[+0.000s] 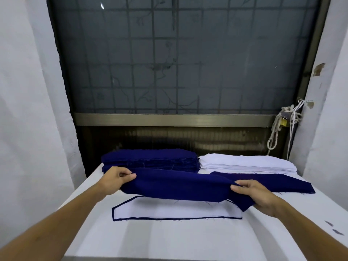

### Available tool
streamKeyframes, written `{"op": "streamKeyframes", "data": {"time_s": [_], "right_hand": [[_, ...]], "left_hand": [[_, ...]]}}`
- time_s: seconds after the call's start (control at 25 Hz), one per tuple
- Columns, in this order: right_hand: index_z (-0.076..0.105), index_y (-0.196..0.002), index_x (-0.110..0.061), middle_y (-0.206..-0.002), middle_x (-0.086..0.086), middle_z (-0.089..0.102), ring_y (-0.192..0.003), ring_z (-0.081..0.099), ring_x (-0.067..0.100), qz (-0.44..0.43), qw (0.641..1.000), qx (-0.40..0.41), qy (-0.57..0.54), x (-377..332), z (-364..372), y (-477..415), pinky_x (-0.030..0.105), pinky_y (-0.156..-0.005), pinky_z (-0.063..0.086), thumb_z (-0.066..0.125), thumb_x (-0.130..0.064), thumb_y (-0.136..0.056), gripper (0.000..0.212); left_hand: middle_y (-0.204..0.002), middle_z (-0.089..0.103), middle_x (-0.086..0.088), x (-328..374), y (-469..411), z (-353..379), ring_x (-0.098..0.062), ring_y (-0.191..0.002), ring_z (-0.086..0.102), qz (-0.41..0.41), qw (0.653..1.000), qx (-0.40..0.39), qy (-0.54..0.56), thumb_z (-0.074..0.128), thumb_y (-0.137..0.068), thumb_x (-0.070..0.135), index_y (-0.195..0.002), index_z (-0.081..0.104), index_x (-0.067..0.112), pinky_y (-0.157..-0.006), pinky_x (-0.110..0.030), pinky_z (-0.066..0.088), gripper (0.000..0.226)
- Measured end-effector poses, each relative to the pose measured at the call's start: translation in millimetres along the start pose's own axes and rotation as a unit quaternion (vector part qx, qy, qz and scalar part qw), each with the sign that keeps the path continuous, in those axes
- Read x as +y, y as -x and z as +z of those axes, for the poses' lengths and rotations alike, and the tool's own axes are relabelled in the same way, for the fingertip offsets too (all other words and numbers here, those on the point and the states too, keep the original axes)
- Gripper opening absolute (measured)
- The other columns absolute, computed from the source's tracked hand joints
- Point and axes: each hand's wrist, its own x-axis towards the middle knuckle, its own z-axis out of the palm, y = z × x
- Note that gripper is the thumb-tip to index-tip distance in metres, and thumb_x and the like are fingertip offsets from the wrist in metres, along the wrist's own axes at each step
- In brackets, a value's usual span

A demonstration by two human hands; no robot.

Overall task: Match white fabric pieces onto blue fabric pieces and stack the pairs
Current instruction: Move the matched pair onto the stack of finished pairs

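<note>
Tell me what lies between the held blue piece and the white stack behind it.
In the head view, a second blue piece lies flat on the table between the held blue piece and the white stack.

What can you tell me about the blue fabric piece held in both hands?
The blue fabric piece is a long, narrow, dark navy strip, woven-looking, with frayed threads along its edge. The left hand pinches one end, the right hand grips the other. It hangs slack above the white piece.
</note>
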Motion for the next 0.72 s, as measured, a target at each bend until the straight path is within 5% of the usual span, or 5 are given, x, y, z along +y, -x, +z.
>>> {"op": "streamKeyframes", "data": {"time_s": [0.16, 0.28, 0.56, 0.72], "right_hand": [[0.074, -0.114, -0.006, -0.121, 0.014, 0.071, -0.115, 0.068, 0.030, -0.001, 0.997, 0.001, -0.081, 5.9, 11.0, -4.4, 0.034, -0.089, 0.058, 0.068, -0.027, -0.094, 0.030], [0.077, -0.105, -0.008, -0.115, 0.010, 0.074, -0.109, 0.070, 0.025, -0.003, 0.997, 0.048, -0.054, 10.0, 14.1, -10.5, 0.033, -0.088, 0.057, 0.070, -0.027, -0.091, 0.026], [0.074, -0.080, -0.010, -0.084, 0.002, 0.074, -0.090, 0.068, 0.020, 0.011, 0.952, 0.209, 0.225, 31.9, 29.6, -37.1, 0.039, -0.082, 0.057, 0.068, -0.036, -0.094, 0.030], [0.068, -0.080, -0.026, -0.075, -0.006, 0.071, -0.075, 0.066, 0.012, 0.023, 0.902, 0.259, 0.344, 44.8, 36.6, -41.4, 0.035, -0.071, 0.057, 0.065, -0.048, -0.093, 0.026]], "left_hand": [[-0.066, 0.069, 0.004, -14.9, 2.6, 14.1, -0.019, -0.059, 0.058, -0.039, 0.996, 0.068, 0.031, 0.067, -0.097, 0.025, -0.081, 0.072, 0.011, -0.042, -0.019, 0.040, 0.022], [-0.073, 0.071, 0.004, -25.8, 2.5, 18.3, -0.013, -0.069, 0.064, -0.060, 0.994, 0.083, -0.029, 0.071, -0.094, 0.033, -0.076, 0.073, 0.014, -0.051, -0.015, 0.041, 0.026], [-0.090, 0.071, 0.000, -50.2, 1.4, 26.2, -0.017, -0.091, 0.065, -0.105, 0.981, 0.074, -0.148, 0.069, -0.092, 0.044, -0.079, 0.073, 0.017, -0.085, -0.036, 0.054, 0.030], [-0.088, 0.067, 0.005, -61.1, 8.3, 35.0, -0.013, -0.082, 0.063, -0.133, 0.965, 0.067, -0.216, 0.064, -0.093, 0.053, -0.082, 0.065, 0.022, -0.069, -0.029, 0.050, 0.033]]}}
